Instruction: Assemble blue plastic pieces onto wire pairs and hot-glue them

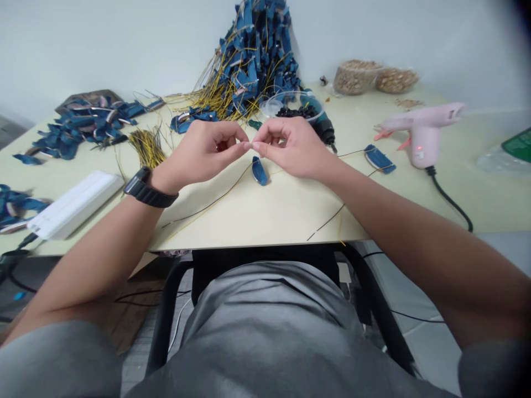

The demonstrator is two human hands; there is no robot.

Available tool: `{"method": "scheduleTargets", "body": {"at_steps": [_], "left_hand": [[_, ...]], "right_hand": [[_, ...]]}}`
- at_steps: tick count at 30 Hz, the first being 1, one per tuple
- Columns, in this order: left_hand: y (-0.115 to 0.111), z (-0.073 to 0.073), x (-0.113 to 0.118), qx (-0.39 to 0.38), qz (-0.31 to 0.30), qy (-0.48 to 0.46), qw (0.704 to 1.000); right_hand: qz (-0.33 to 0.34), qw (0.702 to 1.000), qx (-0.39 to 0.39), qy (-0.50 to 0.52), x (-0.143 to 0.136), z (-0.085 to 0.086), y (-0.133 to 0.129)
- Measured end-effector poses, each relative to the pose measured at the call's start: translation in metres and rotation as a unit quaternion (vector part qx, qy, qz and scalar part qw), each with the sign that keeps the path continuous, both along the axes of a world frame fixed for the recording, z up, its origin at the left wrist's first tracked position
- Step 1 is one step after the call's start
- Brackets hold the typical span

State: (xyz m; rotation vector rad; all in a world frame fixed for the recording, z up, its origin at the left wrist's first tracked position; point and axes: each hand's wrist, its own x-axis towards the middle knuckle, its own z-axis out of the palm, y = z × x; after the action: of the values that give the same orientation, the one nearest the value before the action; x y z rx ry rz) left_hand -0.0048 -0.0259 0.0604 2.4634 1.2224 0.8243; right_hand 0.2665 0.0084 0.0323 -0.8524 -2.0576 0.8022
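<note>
My left hand and my right hand meet fingertip to fingertip above the table. Each has thumb and forefinger pinched together; whatever lies between them is too small to make out. Just below the fingertips is a small curved blue piece. A dark wire and a yellow wire run from near it towards the lower left. Beside my right forearm lies another blue piece, with dark and yellow wires passing under the arm to the table's front edge.
At the back rises a tall heap of blue wired pieces. More blue pieces and a bundle of cut wires lie left, near a white box. A pink glue gun stands right. Behind my hands are a clear tub and bagged pellets.
</note>
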Motion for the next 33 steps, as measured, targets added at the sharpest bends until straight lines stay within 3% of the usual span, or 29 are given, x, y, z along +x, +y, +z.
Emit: {"method": "scheduleTargets", "body": {"at_steps": [12,18,24,33], "left_hand": [[0.000,0.010,0.001,-0.062,-0.032,-0.017,0.997],[0.002,0.019,-0.013,-0.140,-0.030,-0.011,0.990],[0.006,0.029,-0.024,-0.193,-0.073,0.064,0.976],[0.007,0.004,-0.006,-0.138,-0.066,0.012,0.988]], "right_hand": [[0.025,0.992,-0.109,0.049,-0.002,-0.001,0.001],[0.012,0.990,-0.129,0.055,0.008,0.004,0.003],[0.034,0.992,-0.114,0.041,0.011,0.007,0.001],[0.074,0.990,-0.118,0.032,-0.001,0.001,-0.002]]}}
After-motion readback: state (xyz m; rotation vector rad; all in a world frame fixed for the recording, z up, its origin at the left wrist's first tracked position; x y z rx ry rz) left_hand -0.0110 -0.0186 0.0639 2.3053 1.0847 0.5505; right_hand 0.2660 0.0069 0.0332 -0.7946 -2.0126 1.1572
